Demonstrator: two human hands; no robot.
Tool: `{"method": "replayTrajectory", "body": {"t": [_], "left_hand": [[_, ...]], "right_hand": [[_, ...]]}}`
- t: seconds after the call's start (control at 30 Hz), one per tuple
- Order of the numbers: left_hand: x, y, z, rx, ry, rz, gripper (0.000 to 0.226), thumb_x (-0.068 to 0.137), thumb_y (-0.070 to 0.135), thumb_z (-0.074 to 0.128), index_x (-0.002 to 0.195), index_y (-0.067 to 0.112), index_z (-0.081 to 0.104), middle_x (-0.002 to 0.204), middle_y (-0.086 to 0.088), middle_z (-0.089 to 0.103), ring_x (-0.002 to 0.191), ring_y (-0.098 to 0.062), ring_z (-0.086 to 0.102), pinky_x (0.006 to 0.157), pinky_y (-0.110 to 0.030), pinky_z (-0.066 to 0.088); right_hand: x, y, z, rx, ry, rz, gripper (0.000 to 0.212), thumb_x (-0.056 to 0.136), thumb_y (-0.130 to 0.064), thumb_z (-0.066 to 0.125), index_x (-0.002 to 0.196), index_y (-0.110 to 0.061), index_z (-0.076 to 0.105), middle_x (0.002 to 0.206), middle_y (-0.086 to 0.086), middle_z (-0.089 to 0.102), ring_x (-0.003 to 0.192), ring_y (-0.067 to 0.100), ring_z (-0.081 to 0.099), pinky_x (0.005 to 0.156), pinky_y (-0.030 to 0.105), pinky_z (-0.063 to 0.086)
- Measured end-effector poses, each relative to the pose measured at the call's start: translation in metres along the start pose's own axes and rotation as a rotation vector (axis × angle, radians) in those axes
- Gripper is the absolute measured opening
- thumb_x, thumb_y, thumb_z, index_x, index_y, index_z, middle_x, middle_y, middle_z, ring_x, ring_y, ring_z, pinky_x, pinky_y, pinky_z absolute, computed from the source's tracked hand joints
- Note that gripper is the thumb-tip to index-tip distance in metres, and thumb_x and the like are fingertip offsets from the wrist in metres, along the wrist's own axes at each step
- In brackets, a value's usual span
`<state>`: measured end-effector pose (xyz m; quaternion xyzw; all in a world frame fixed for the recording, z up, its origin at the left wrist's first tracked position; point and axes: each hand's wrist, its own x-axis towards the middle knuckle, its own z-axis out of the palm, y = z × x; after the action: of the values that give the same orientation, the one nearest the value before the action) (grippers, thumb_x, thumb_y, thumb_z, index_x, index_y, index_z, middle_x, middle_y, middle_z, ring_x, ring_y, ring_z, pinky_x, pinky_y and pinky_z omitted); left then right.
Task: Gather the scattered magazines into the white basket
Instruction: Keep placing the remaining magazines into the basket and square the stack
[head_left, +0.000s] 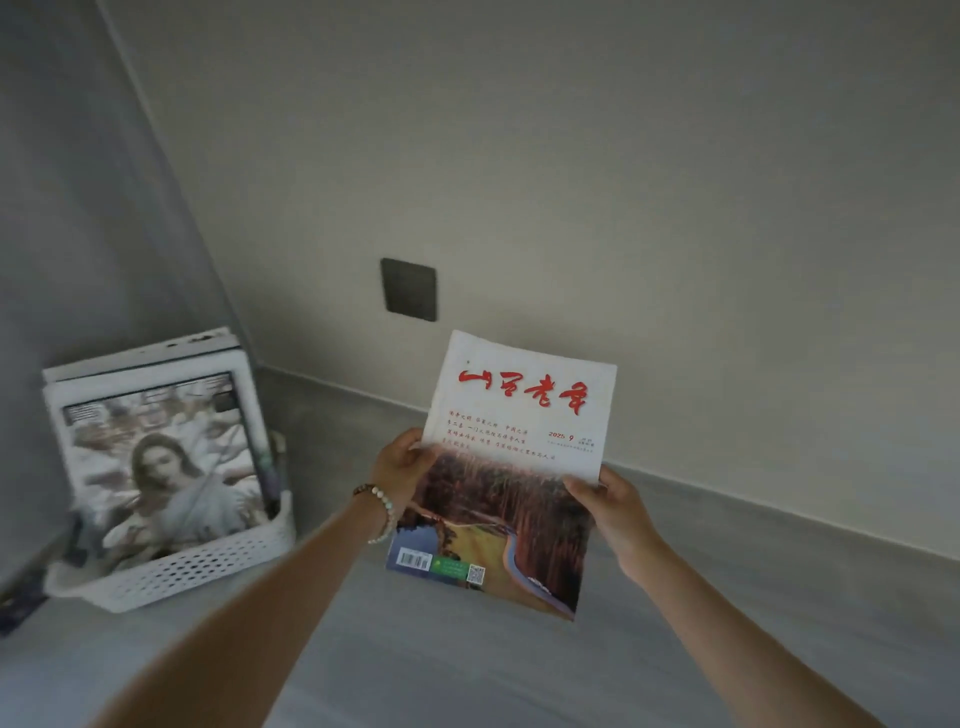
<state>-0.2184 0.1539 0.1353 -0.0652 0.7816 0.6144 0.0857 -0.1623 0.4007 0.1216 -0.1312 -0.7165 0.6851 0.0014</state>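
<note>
Both arms out over the grey floor (467, 675), your left hand (402, 467) and right hand (613, 509) each pinch a side edge of a red-titled magazine (519, 395), held clear of it. Beyond, in the floor's left corner, the white basket (208, 566) already holds several upright magazines (161, 467); this one is not yet in.

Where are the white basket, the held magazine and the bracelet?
white basket (208, 566): head view, perforated front wall.
held magazine (501, 488): head view, middle of cover picture.
bracelet (388, 512): head view, beads at left wrist.

The magazine (511, 467) with a red title and a forest picture was held upright in the air. Other magazines (161, 457) stood in the white basket (208, 566) at left.
</note>
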Motion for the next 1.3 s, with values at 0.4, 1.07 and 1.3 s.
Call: {"method": "replayTrajectory", "body": {"t": [0.4, 1.07, 1.3], "left_hand": [[-0.034, -0.055, -0.327, 0.007, 0.454, 0.085, 0.021, 0.089, 0.006, 0.054, 0.108, 0.013, 0.054, 0.105, -0.005, 0.062, 0.089, -0.019, 0.060, 0.068, -0.022, 0.056], [0.032, -0.145, -0.383, -0.035, 0.270, -0.132, 0.073, 0.064, 0.045, 0.074, 0.127, 0.026, 0.040, 0.122, 0.002, 0.058, 0.112, -0.026, 0.058, 0.083, -0.039, 0.056], [0.041, -0.142, -0.378, -0.062, 0.376, -0.049, 0.081, 0.058, 0.053, 0.071, 0.127, 0.021, 0.044, 0.123, -0.003, 0.061, 0.108, -0.025, 0.060, 0.087, -0.048, 0.054]], "right_hand": [[0.018, -0.063, 0.340, -0.257, -0.327, -0.403, 0.026, 0.086, -0.007, 0.063, 0.111, -0.011, 0.064, 0.102, -0.006, 0.067, 0.085, 0.010, 0.066, 0.072, 0.015, 0.053], [0.094, -0.012, 0.430, -0.191, -0.688, -0.036, 0.060, 0.073, -0.011, 0.076, 0.124, -0.029, 0.049, 0.123, -0.004, 0.061, 0.103, 0.003, 0.062, 0.067, 0.016, 0.055], [0.096, -0.002, 0.436, -0.129, -0.689, -0.086, 0.044, 0.073, -0.015, 0.076, 0.109, -0.033, 0.060, 0.110, -0.012, 0.068, 0.097, 0.002, 0.066, 0.069, 0.019, 0.055]]}}
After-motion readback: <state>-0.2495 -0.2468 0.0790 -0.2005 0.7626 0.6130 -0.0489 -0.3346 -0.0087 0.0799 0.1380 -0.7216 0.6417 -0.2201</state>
